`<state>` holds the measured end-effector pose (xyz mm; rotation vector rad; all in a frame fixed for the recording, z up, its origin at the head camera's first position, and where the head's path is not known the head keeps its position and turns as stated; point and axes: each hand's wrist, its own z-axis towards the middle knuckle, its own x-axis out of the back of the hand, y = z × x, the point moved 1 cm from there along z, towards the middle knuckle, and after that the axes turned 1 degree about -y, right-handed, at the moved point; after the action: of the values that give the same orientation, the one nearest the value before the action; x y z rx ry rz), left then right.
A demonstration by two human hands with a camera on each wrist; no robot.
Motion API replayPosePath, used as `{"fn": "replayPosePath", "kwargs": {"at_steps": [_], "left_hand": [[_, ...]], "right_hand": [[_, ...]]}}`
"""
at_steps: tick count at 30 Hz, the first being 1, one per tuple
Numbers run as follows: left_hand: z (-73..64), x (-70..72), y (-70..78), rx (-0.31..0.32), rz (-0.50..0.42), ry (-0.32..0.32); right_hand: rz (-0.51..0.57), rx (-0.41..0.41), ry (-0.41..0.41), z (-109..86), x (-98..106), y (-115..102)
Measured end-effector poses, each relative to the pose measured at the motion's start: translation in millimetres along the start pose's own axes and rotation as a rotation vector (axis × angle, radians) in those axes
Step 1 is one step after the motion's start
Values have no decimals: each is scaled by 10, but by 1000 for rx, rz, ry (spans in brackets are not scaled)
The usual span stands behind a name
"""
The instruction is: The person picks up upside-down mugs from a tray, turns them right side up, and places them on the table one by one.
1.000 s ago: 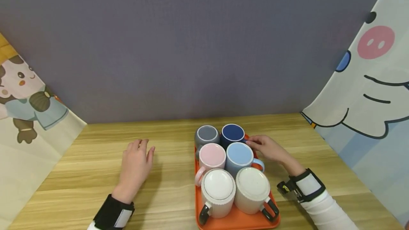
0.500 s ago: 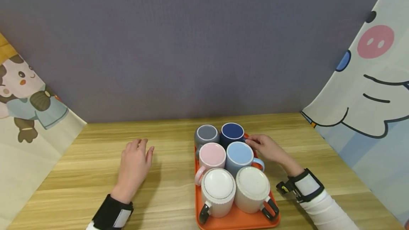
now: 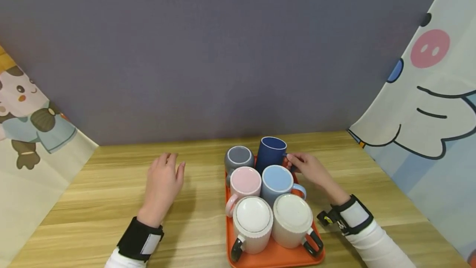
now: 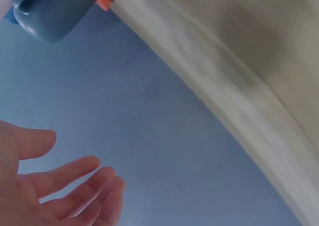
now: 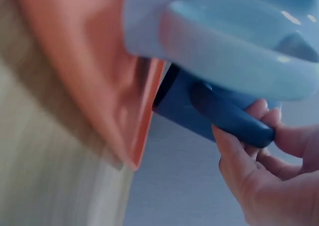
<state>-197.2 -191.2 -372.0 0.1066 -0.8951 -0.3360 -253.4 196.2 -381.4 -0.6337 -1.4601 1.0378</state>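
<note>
A dark blue mug, bottom up and slightly tilted, is raised at the back right of an orange tray. My right hand pinches its handle between thumb and fingers; the right wrist view shows the fingers curled round the handle. Close beside it on the tray stand an upside-down grey mug, a light blue mug and a pink mug. Left of the tray, my left hand hovers over the table with relaxed fingers, holding nothing.
Two white mugs with black handles, one at the left and one at the right, stand upside down at the tray's front. A grey wall rises behind the wooden table. Printed cloths hang at both sides.
My right hand has lifted the dark blue mug by its handle, and the mug now stands higher and tilts. My left hand has shifted slightly right and away from me.
</note>
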Motion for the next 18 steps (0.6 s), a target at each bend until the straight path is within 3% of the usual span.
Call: {"fn": "replayPosePath", "kwargs": {"at_steps": [6, 18], "left_hand": [[97, -32, 126, -16, -30, 8], [232, -110, 284, 9, -57, 4]], "right_hand": [[193, -38, 0, 11, 19, -102], [336, -5, 55, 2, 88, -262]]}}
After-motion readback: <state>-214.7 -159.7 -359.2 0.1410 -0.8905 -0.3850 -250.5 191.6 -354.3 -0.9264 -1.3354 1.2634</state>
